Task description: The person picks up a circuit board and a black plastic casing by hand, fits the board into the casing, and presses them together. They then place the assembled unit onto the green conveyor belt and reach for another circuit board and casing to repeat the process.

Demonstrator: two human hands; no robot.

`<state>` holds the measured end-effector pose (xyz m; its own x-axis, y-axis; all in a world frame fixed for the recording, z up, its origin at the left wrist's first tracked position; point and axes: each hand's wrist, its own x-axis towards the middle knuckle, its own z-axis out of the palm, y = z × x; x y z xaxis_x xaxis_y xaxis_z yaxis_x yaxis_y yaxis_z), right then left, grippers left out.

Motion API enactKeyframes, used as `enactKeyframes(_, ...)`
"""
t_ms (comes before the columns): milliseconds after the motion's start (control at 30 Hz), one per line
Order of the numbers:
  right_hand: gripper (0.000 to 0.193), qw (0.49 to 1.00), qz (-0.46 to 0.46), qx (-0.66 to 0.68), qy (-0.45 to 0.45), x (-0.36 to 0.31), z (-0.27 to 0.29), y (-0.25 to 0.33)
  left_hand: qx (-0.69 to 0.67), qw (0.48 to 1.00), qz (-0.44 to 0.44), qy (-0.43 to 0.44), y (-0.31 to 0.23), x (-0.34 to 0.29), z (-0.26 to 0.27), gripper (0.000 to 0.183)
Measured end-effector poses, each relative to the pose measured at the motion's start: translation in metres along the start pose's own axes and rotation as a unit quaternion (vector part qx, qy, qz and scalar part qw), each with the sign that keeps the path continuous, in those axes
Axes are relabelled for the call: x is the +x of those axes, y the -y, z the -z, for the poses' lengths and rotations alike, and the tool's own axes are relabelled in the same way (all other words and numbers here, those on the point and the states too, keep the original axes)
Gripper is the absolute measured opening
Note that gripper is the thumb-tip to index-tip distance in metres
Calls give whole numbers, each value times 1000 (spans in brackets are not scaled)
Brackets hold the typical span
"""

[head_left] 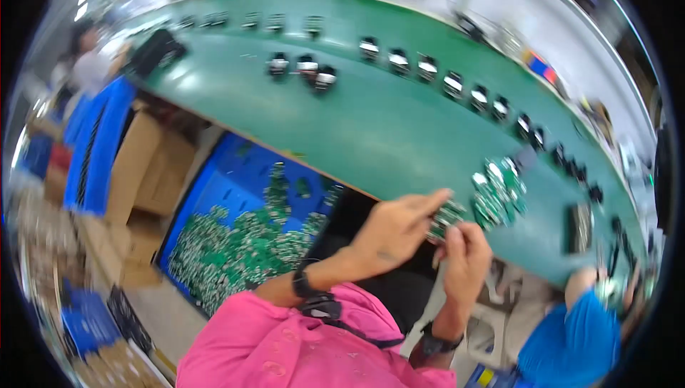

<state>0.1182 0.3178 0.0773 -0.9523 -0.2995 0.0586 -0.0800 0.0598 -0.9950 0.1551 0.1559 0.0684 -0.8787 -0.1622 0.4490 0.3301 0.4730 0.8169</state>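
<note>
Between my hands, over the table's near edge, is a small stack of green circuit boards (447, 215). My left hand (394, 234) grips the stack from the left, its fingers closed and reaching along the far side. From the right, my right hand (465, 259) pinches the same boards with thumb and fingers. Part of the stack is hidden behind the fingers, and the picture is slightly blurred there. Just beyond and to the right, a loose heap of green circuit boards (497, 194) lies on the green table (342, 134).
A blue bin (214, 156) heaped with circuit boards stands left of me, below the table edge. Small black-and-silver parts (452, 85) line the table's far side. At right are a dark block (579, 229) and a person in a blue sleeve (571, 334). Cardboard boxes (146, 167) stand left.
</note>
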Motion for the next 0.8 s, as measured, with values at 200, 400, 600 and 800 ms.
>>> enactKeyframes(200,13,987,76,-140,-27,-8,14,-5,-132,982,105,83,-11,4,-5,52)
enactKeyframes(400,14,986,63,-151,-11,-11,15,-7,-162,965,150,142,-14,3,4,53)
enactKeyframes(600,17,984,32,-168,-49,-13,6,-5,-234,944,187,141,-10,0,1,49)
enactKeyframes(800,16,951,64,-287,-96,-9,3,-8,-229,948,187,116,-7,0,-4,46)
